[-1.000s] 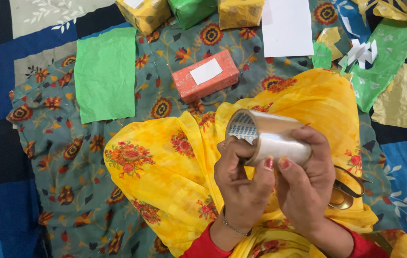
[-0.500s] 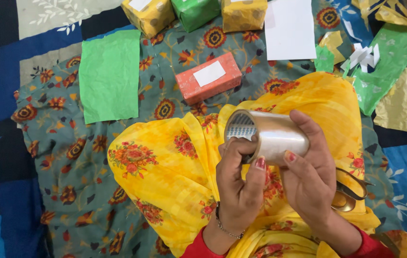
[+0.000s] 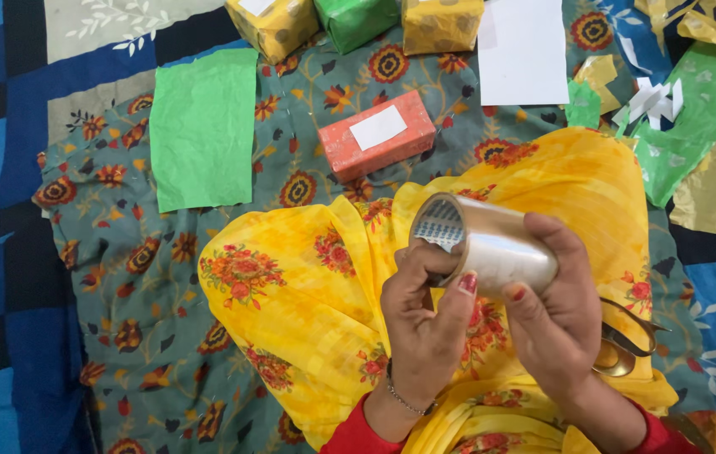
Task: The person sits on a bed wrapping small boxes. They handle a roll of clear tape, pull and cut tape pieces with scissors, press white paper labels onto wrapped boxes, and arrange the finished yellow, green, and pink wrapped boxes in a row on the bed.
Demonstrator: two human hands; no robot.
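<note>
Head view: both hands hold a roll of clear tape (image 3: 486,244) over a yellow-clad lap. The left hand (image 3: 425,324) pinches its rim, the right hand (image 3: 558,311) cups its body. It looks light, stiff, slick and sticky-edged; best gripped around the cardboard core.

Tape roll (image 3: 492,244) between both hands, wrapped box (image 3: 377,134) beyond, scissors (image 3: 623,349) right.
</note>
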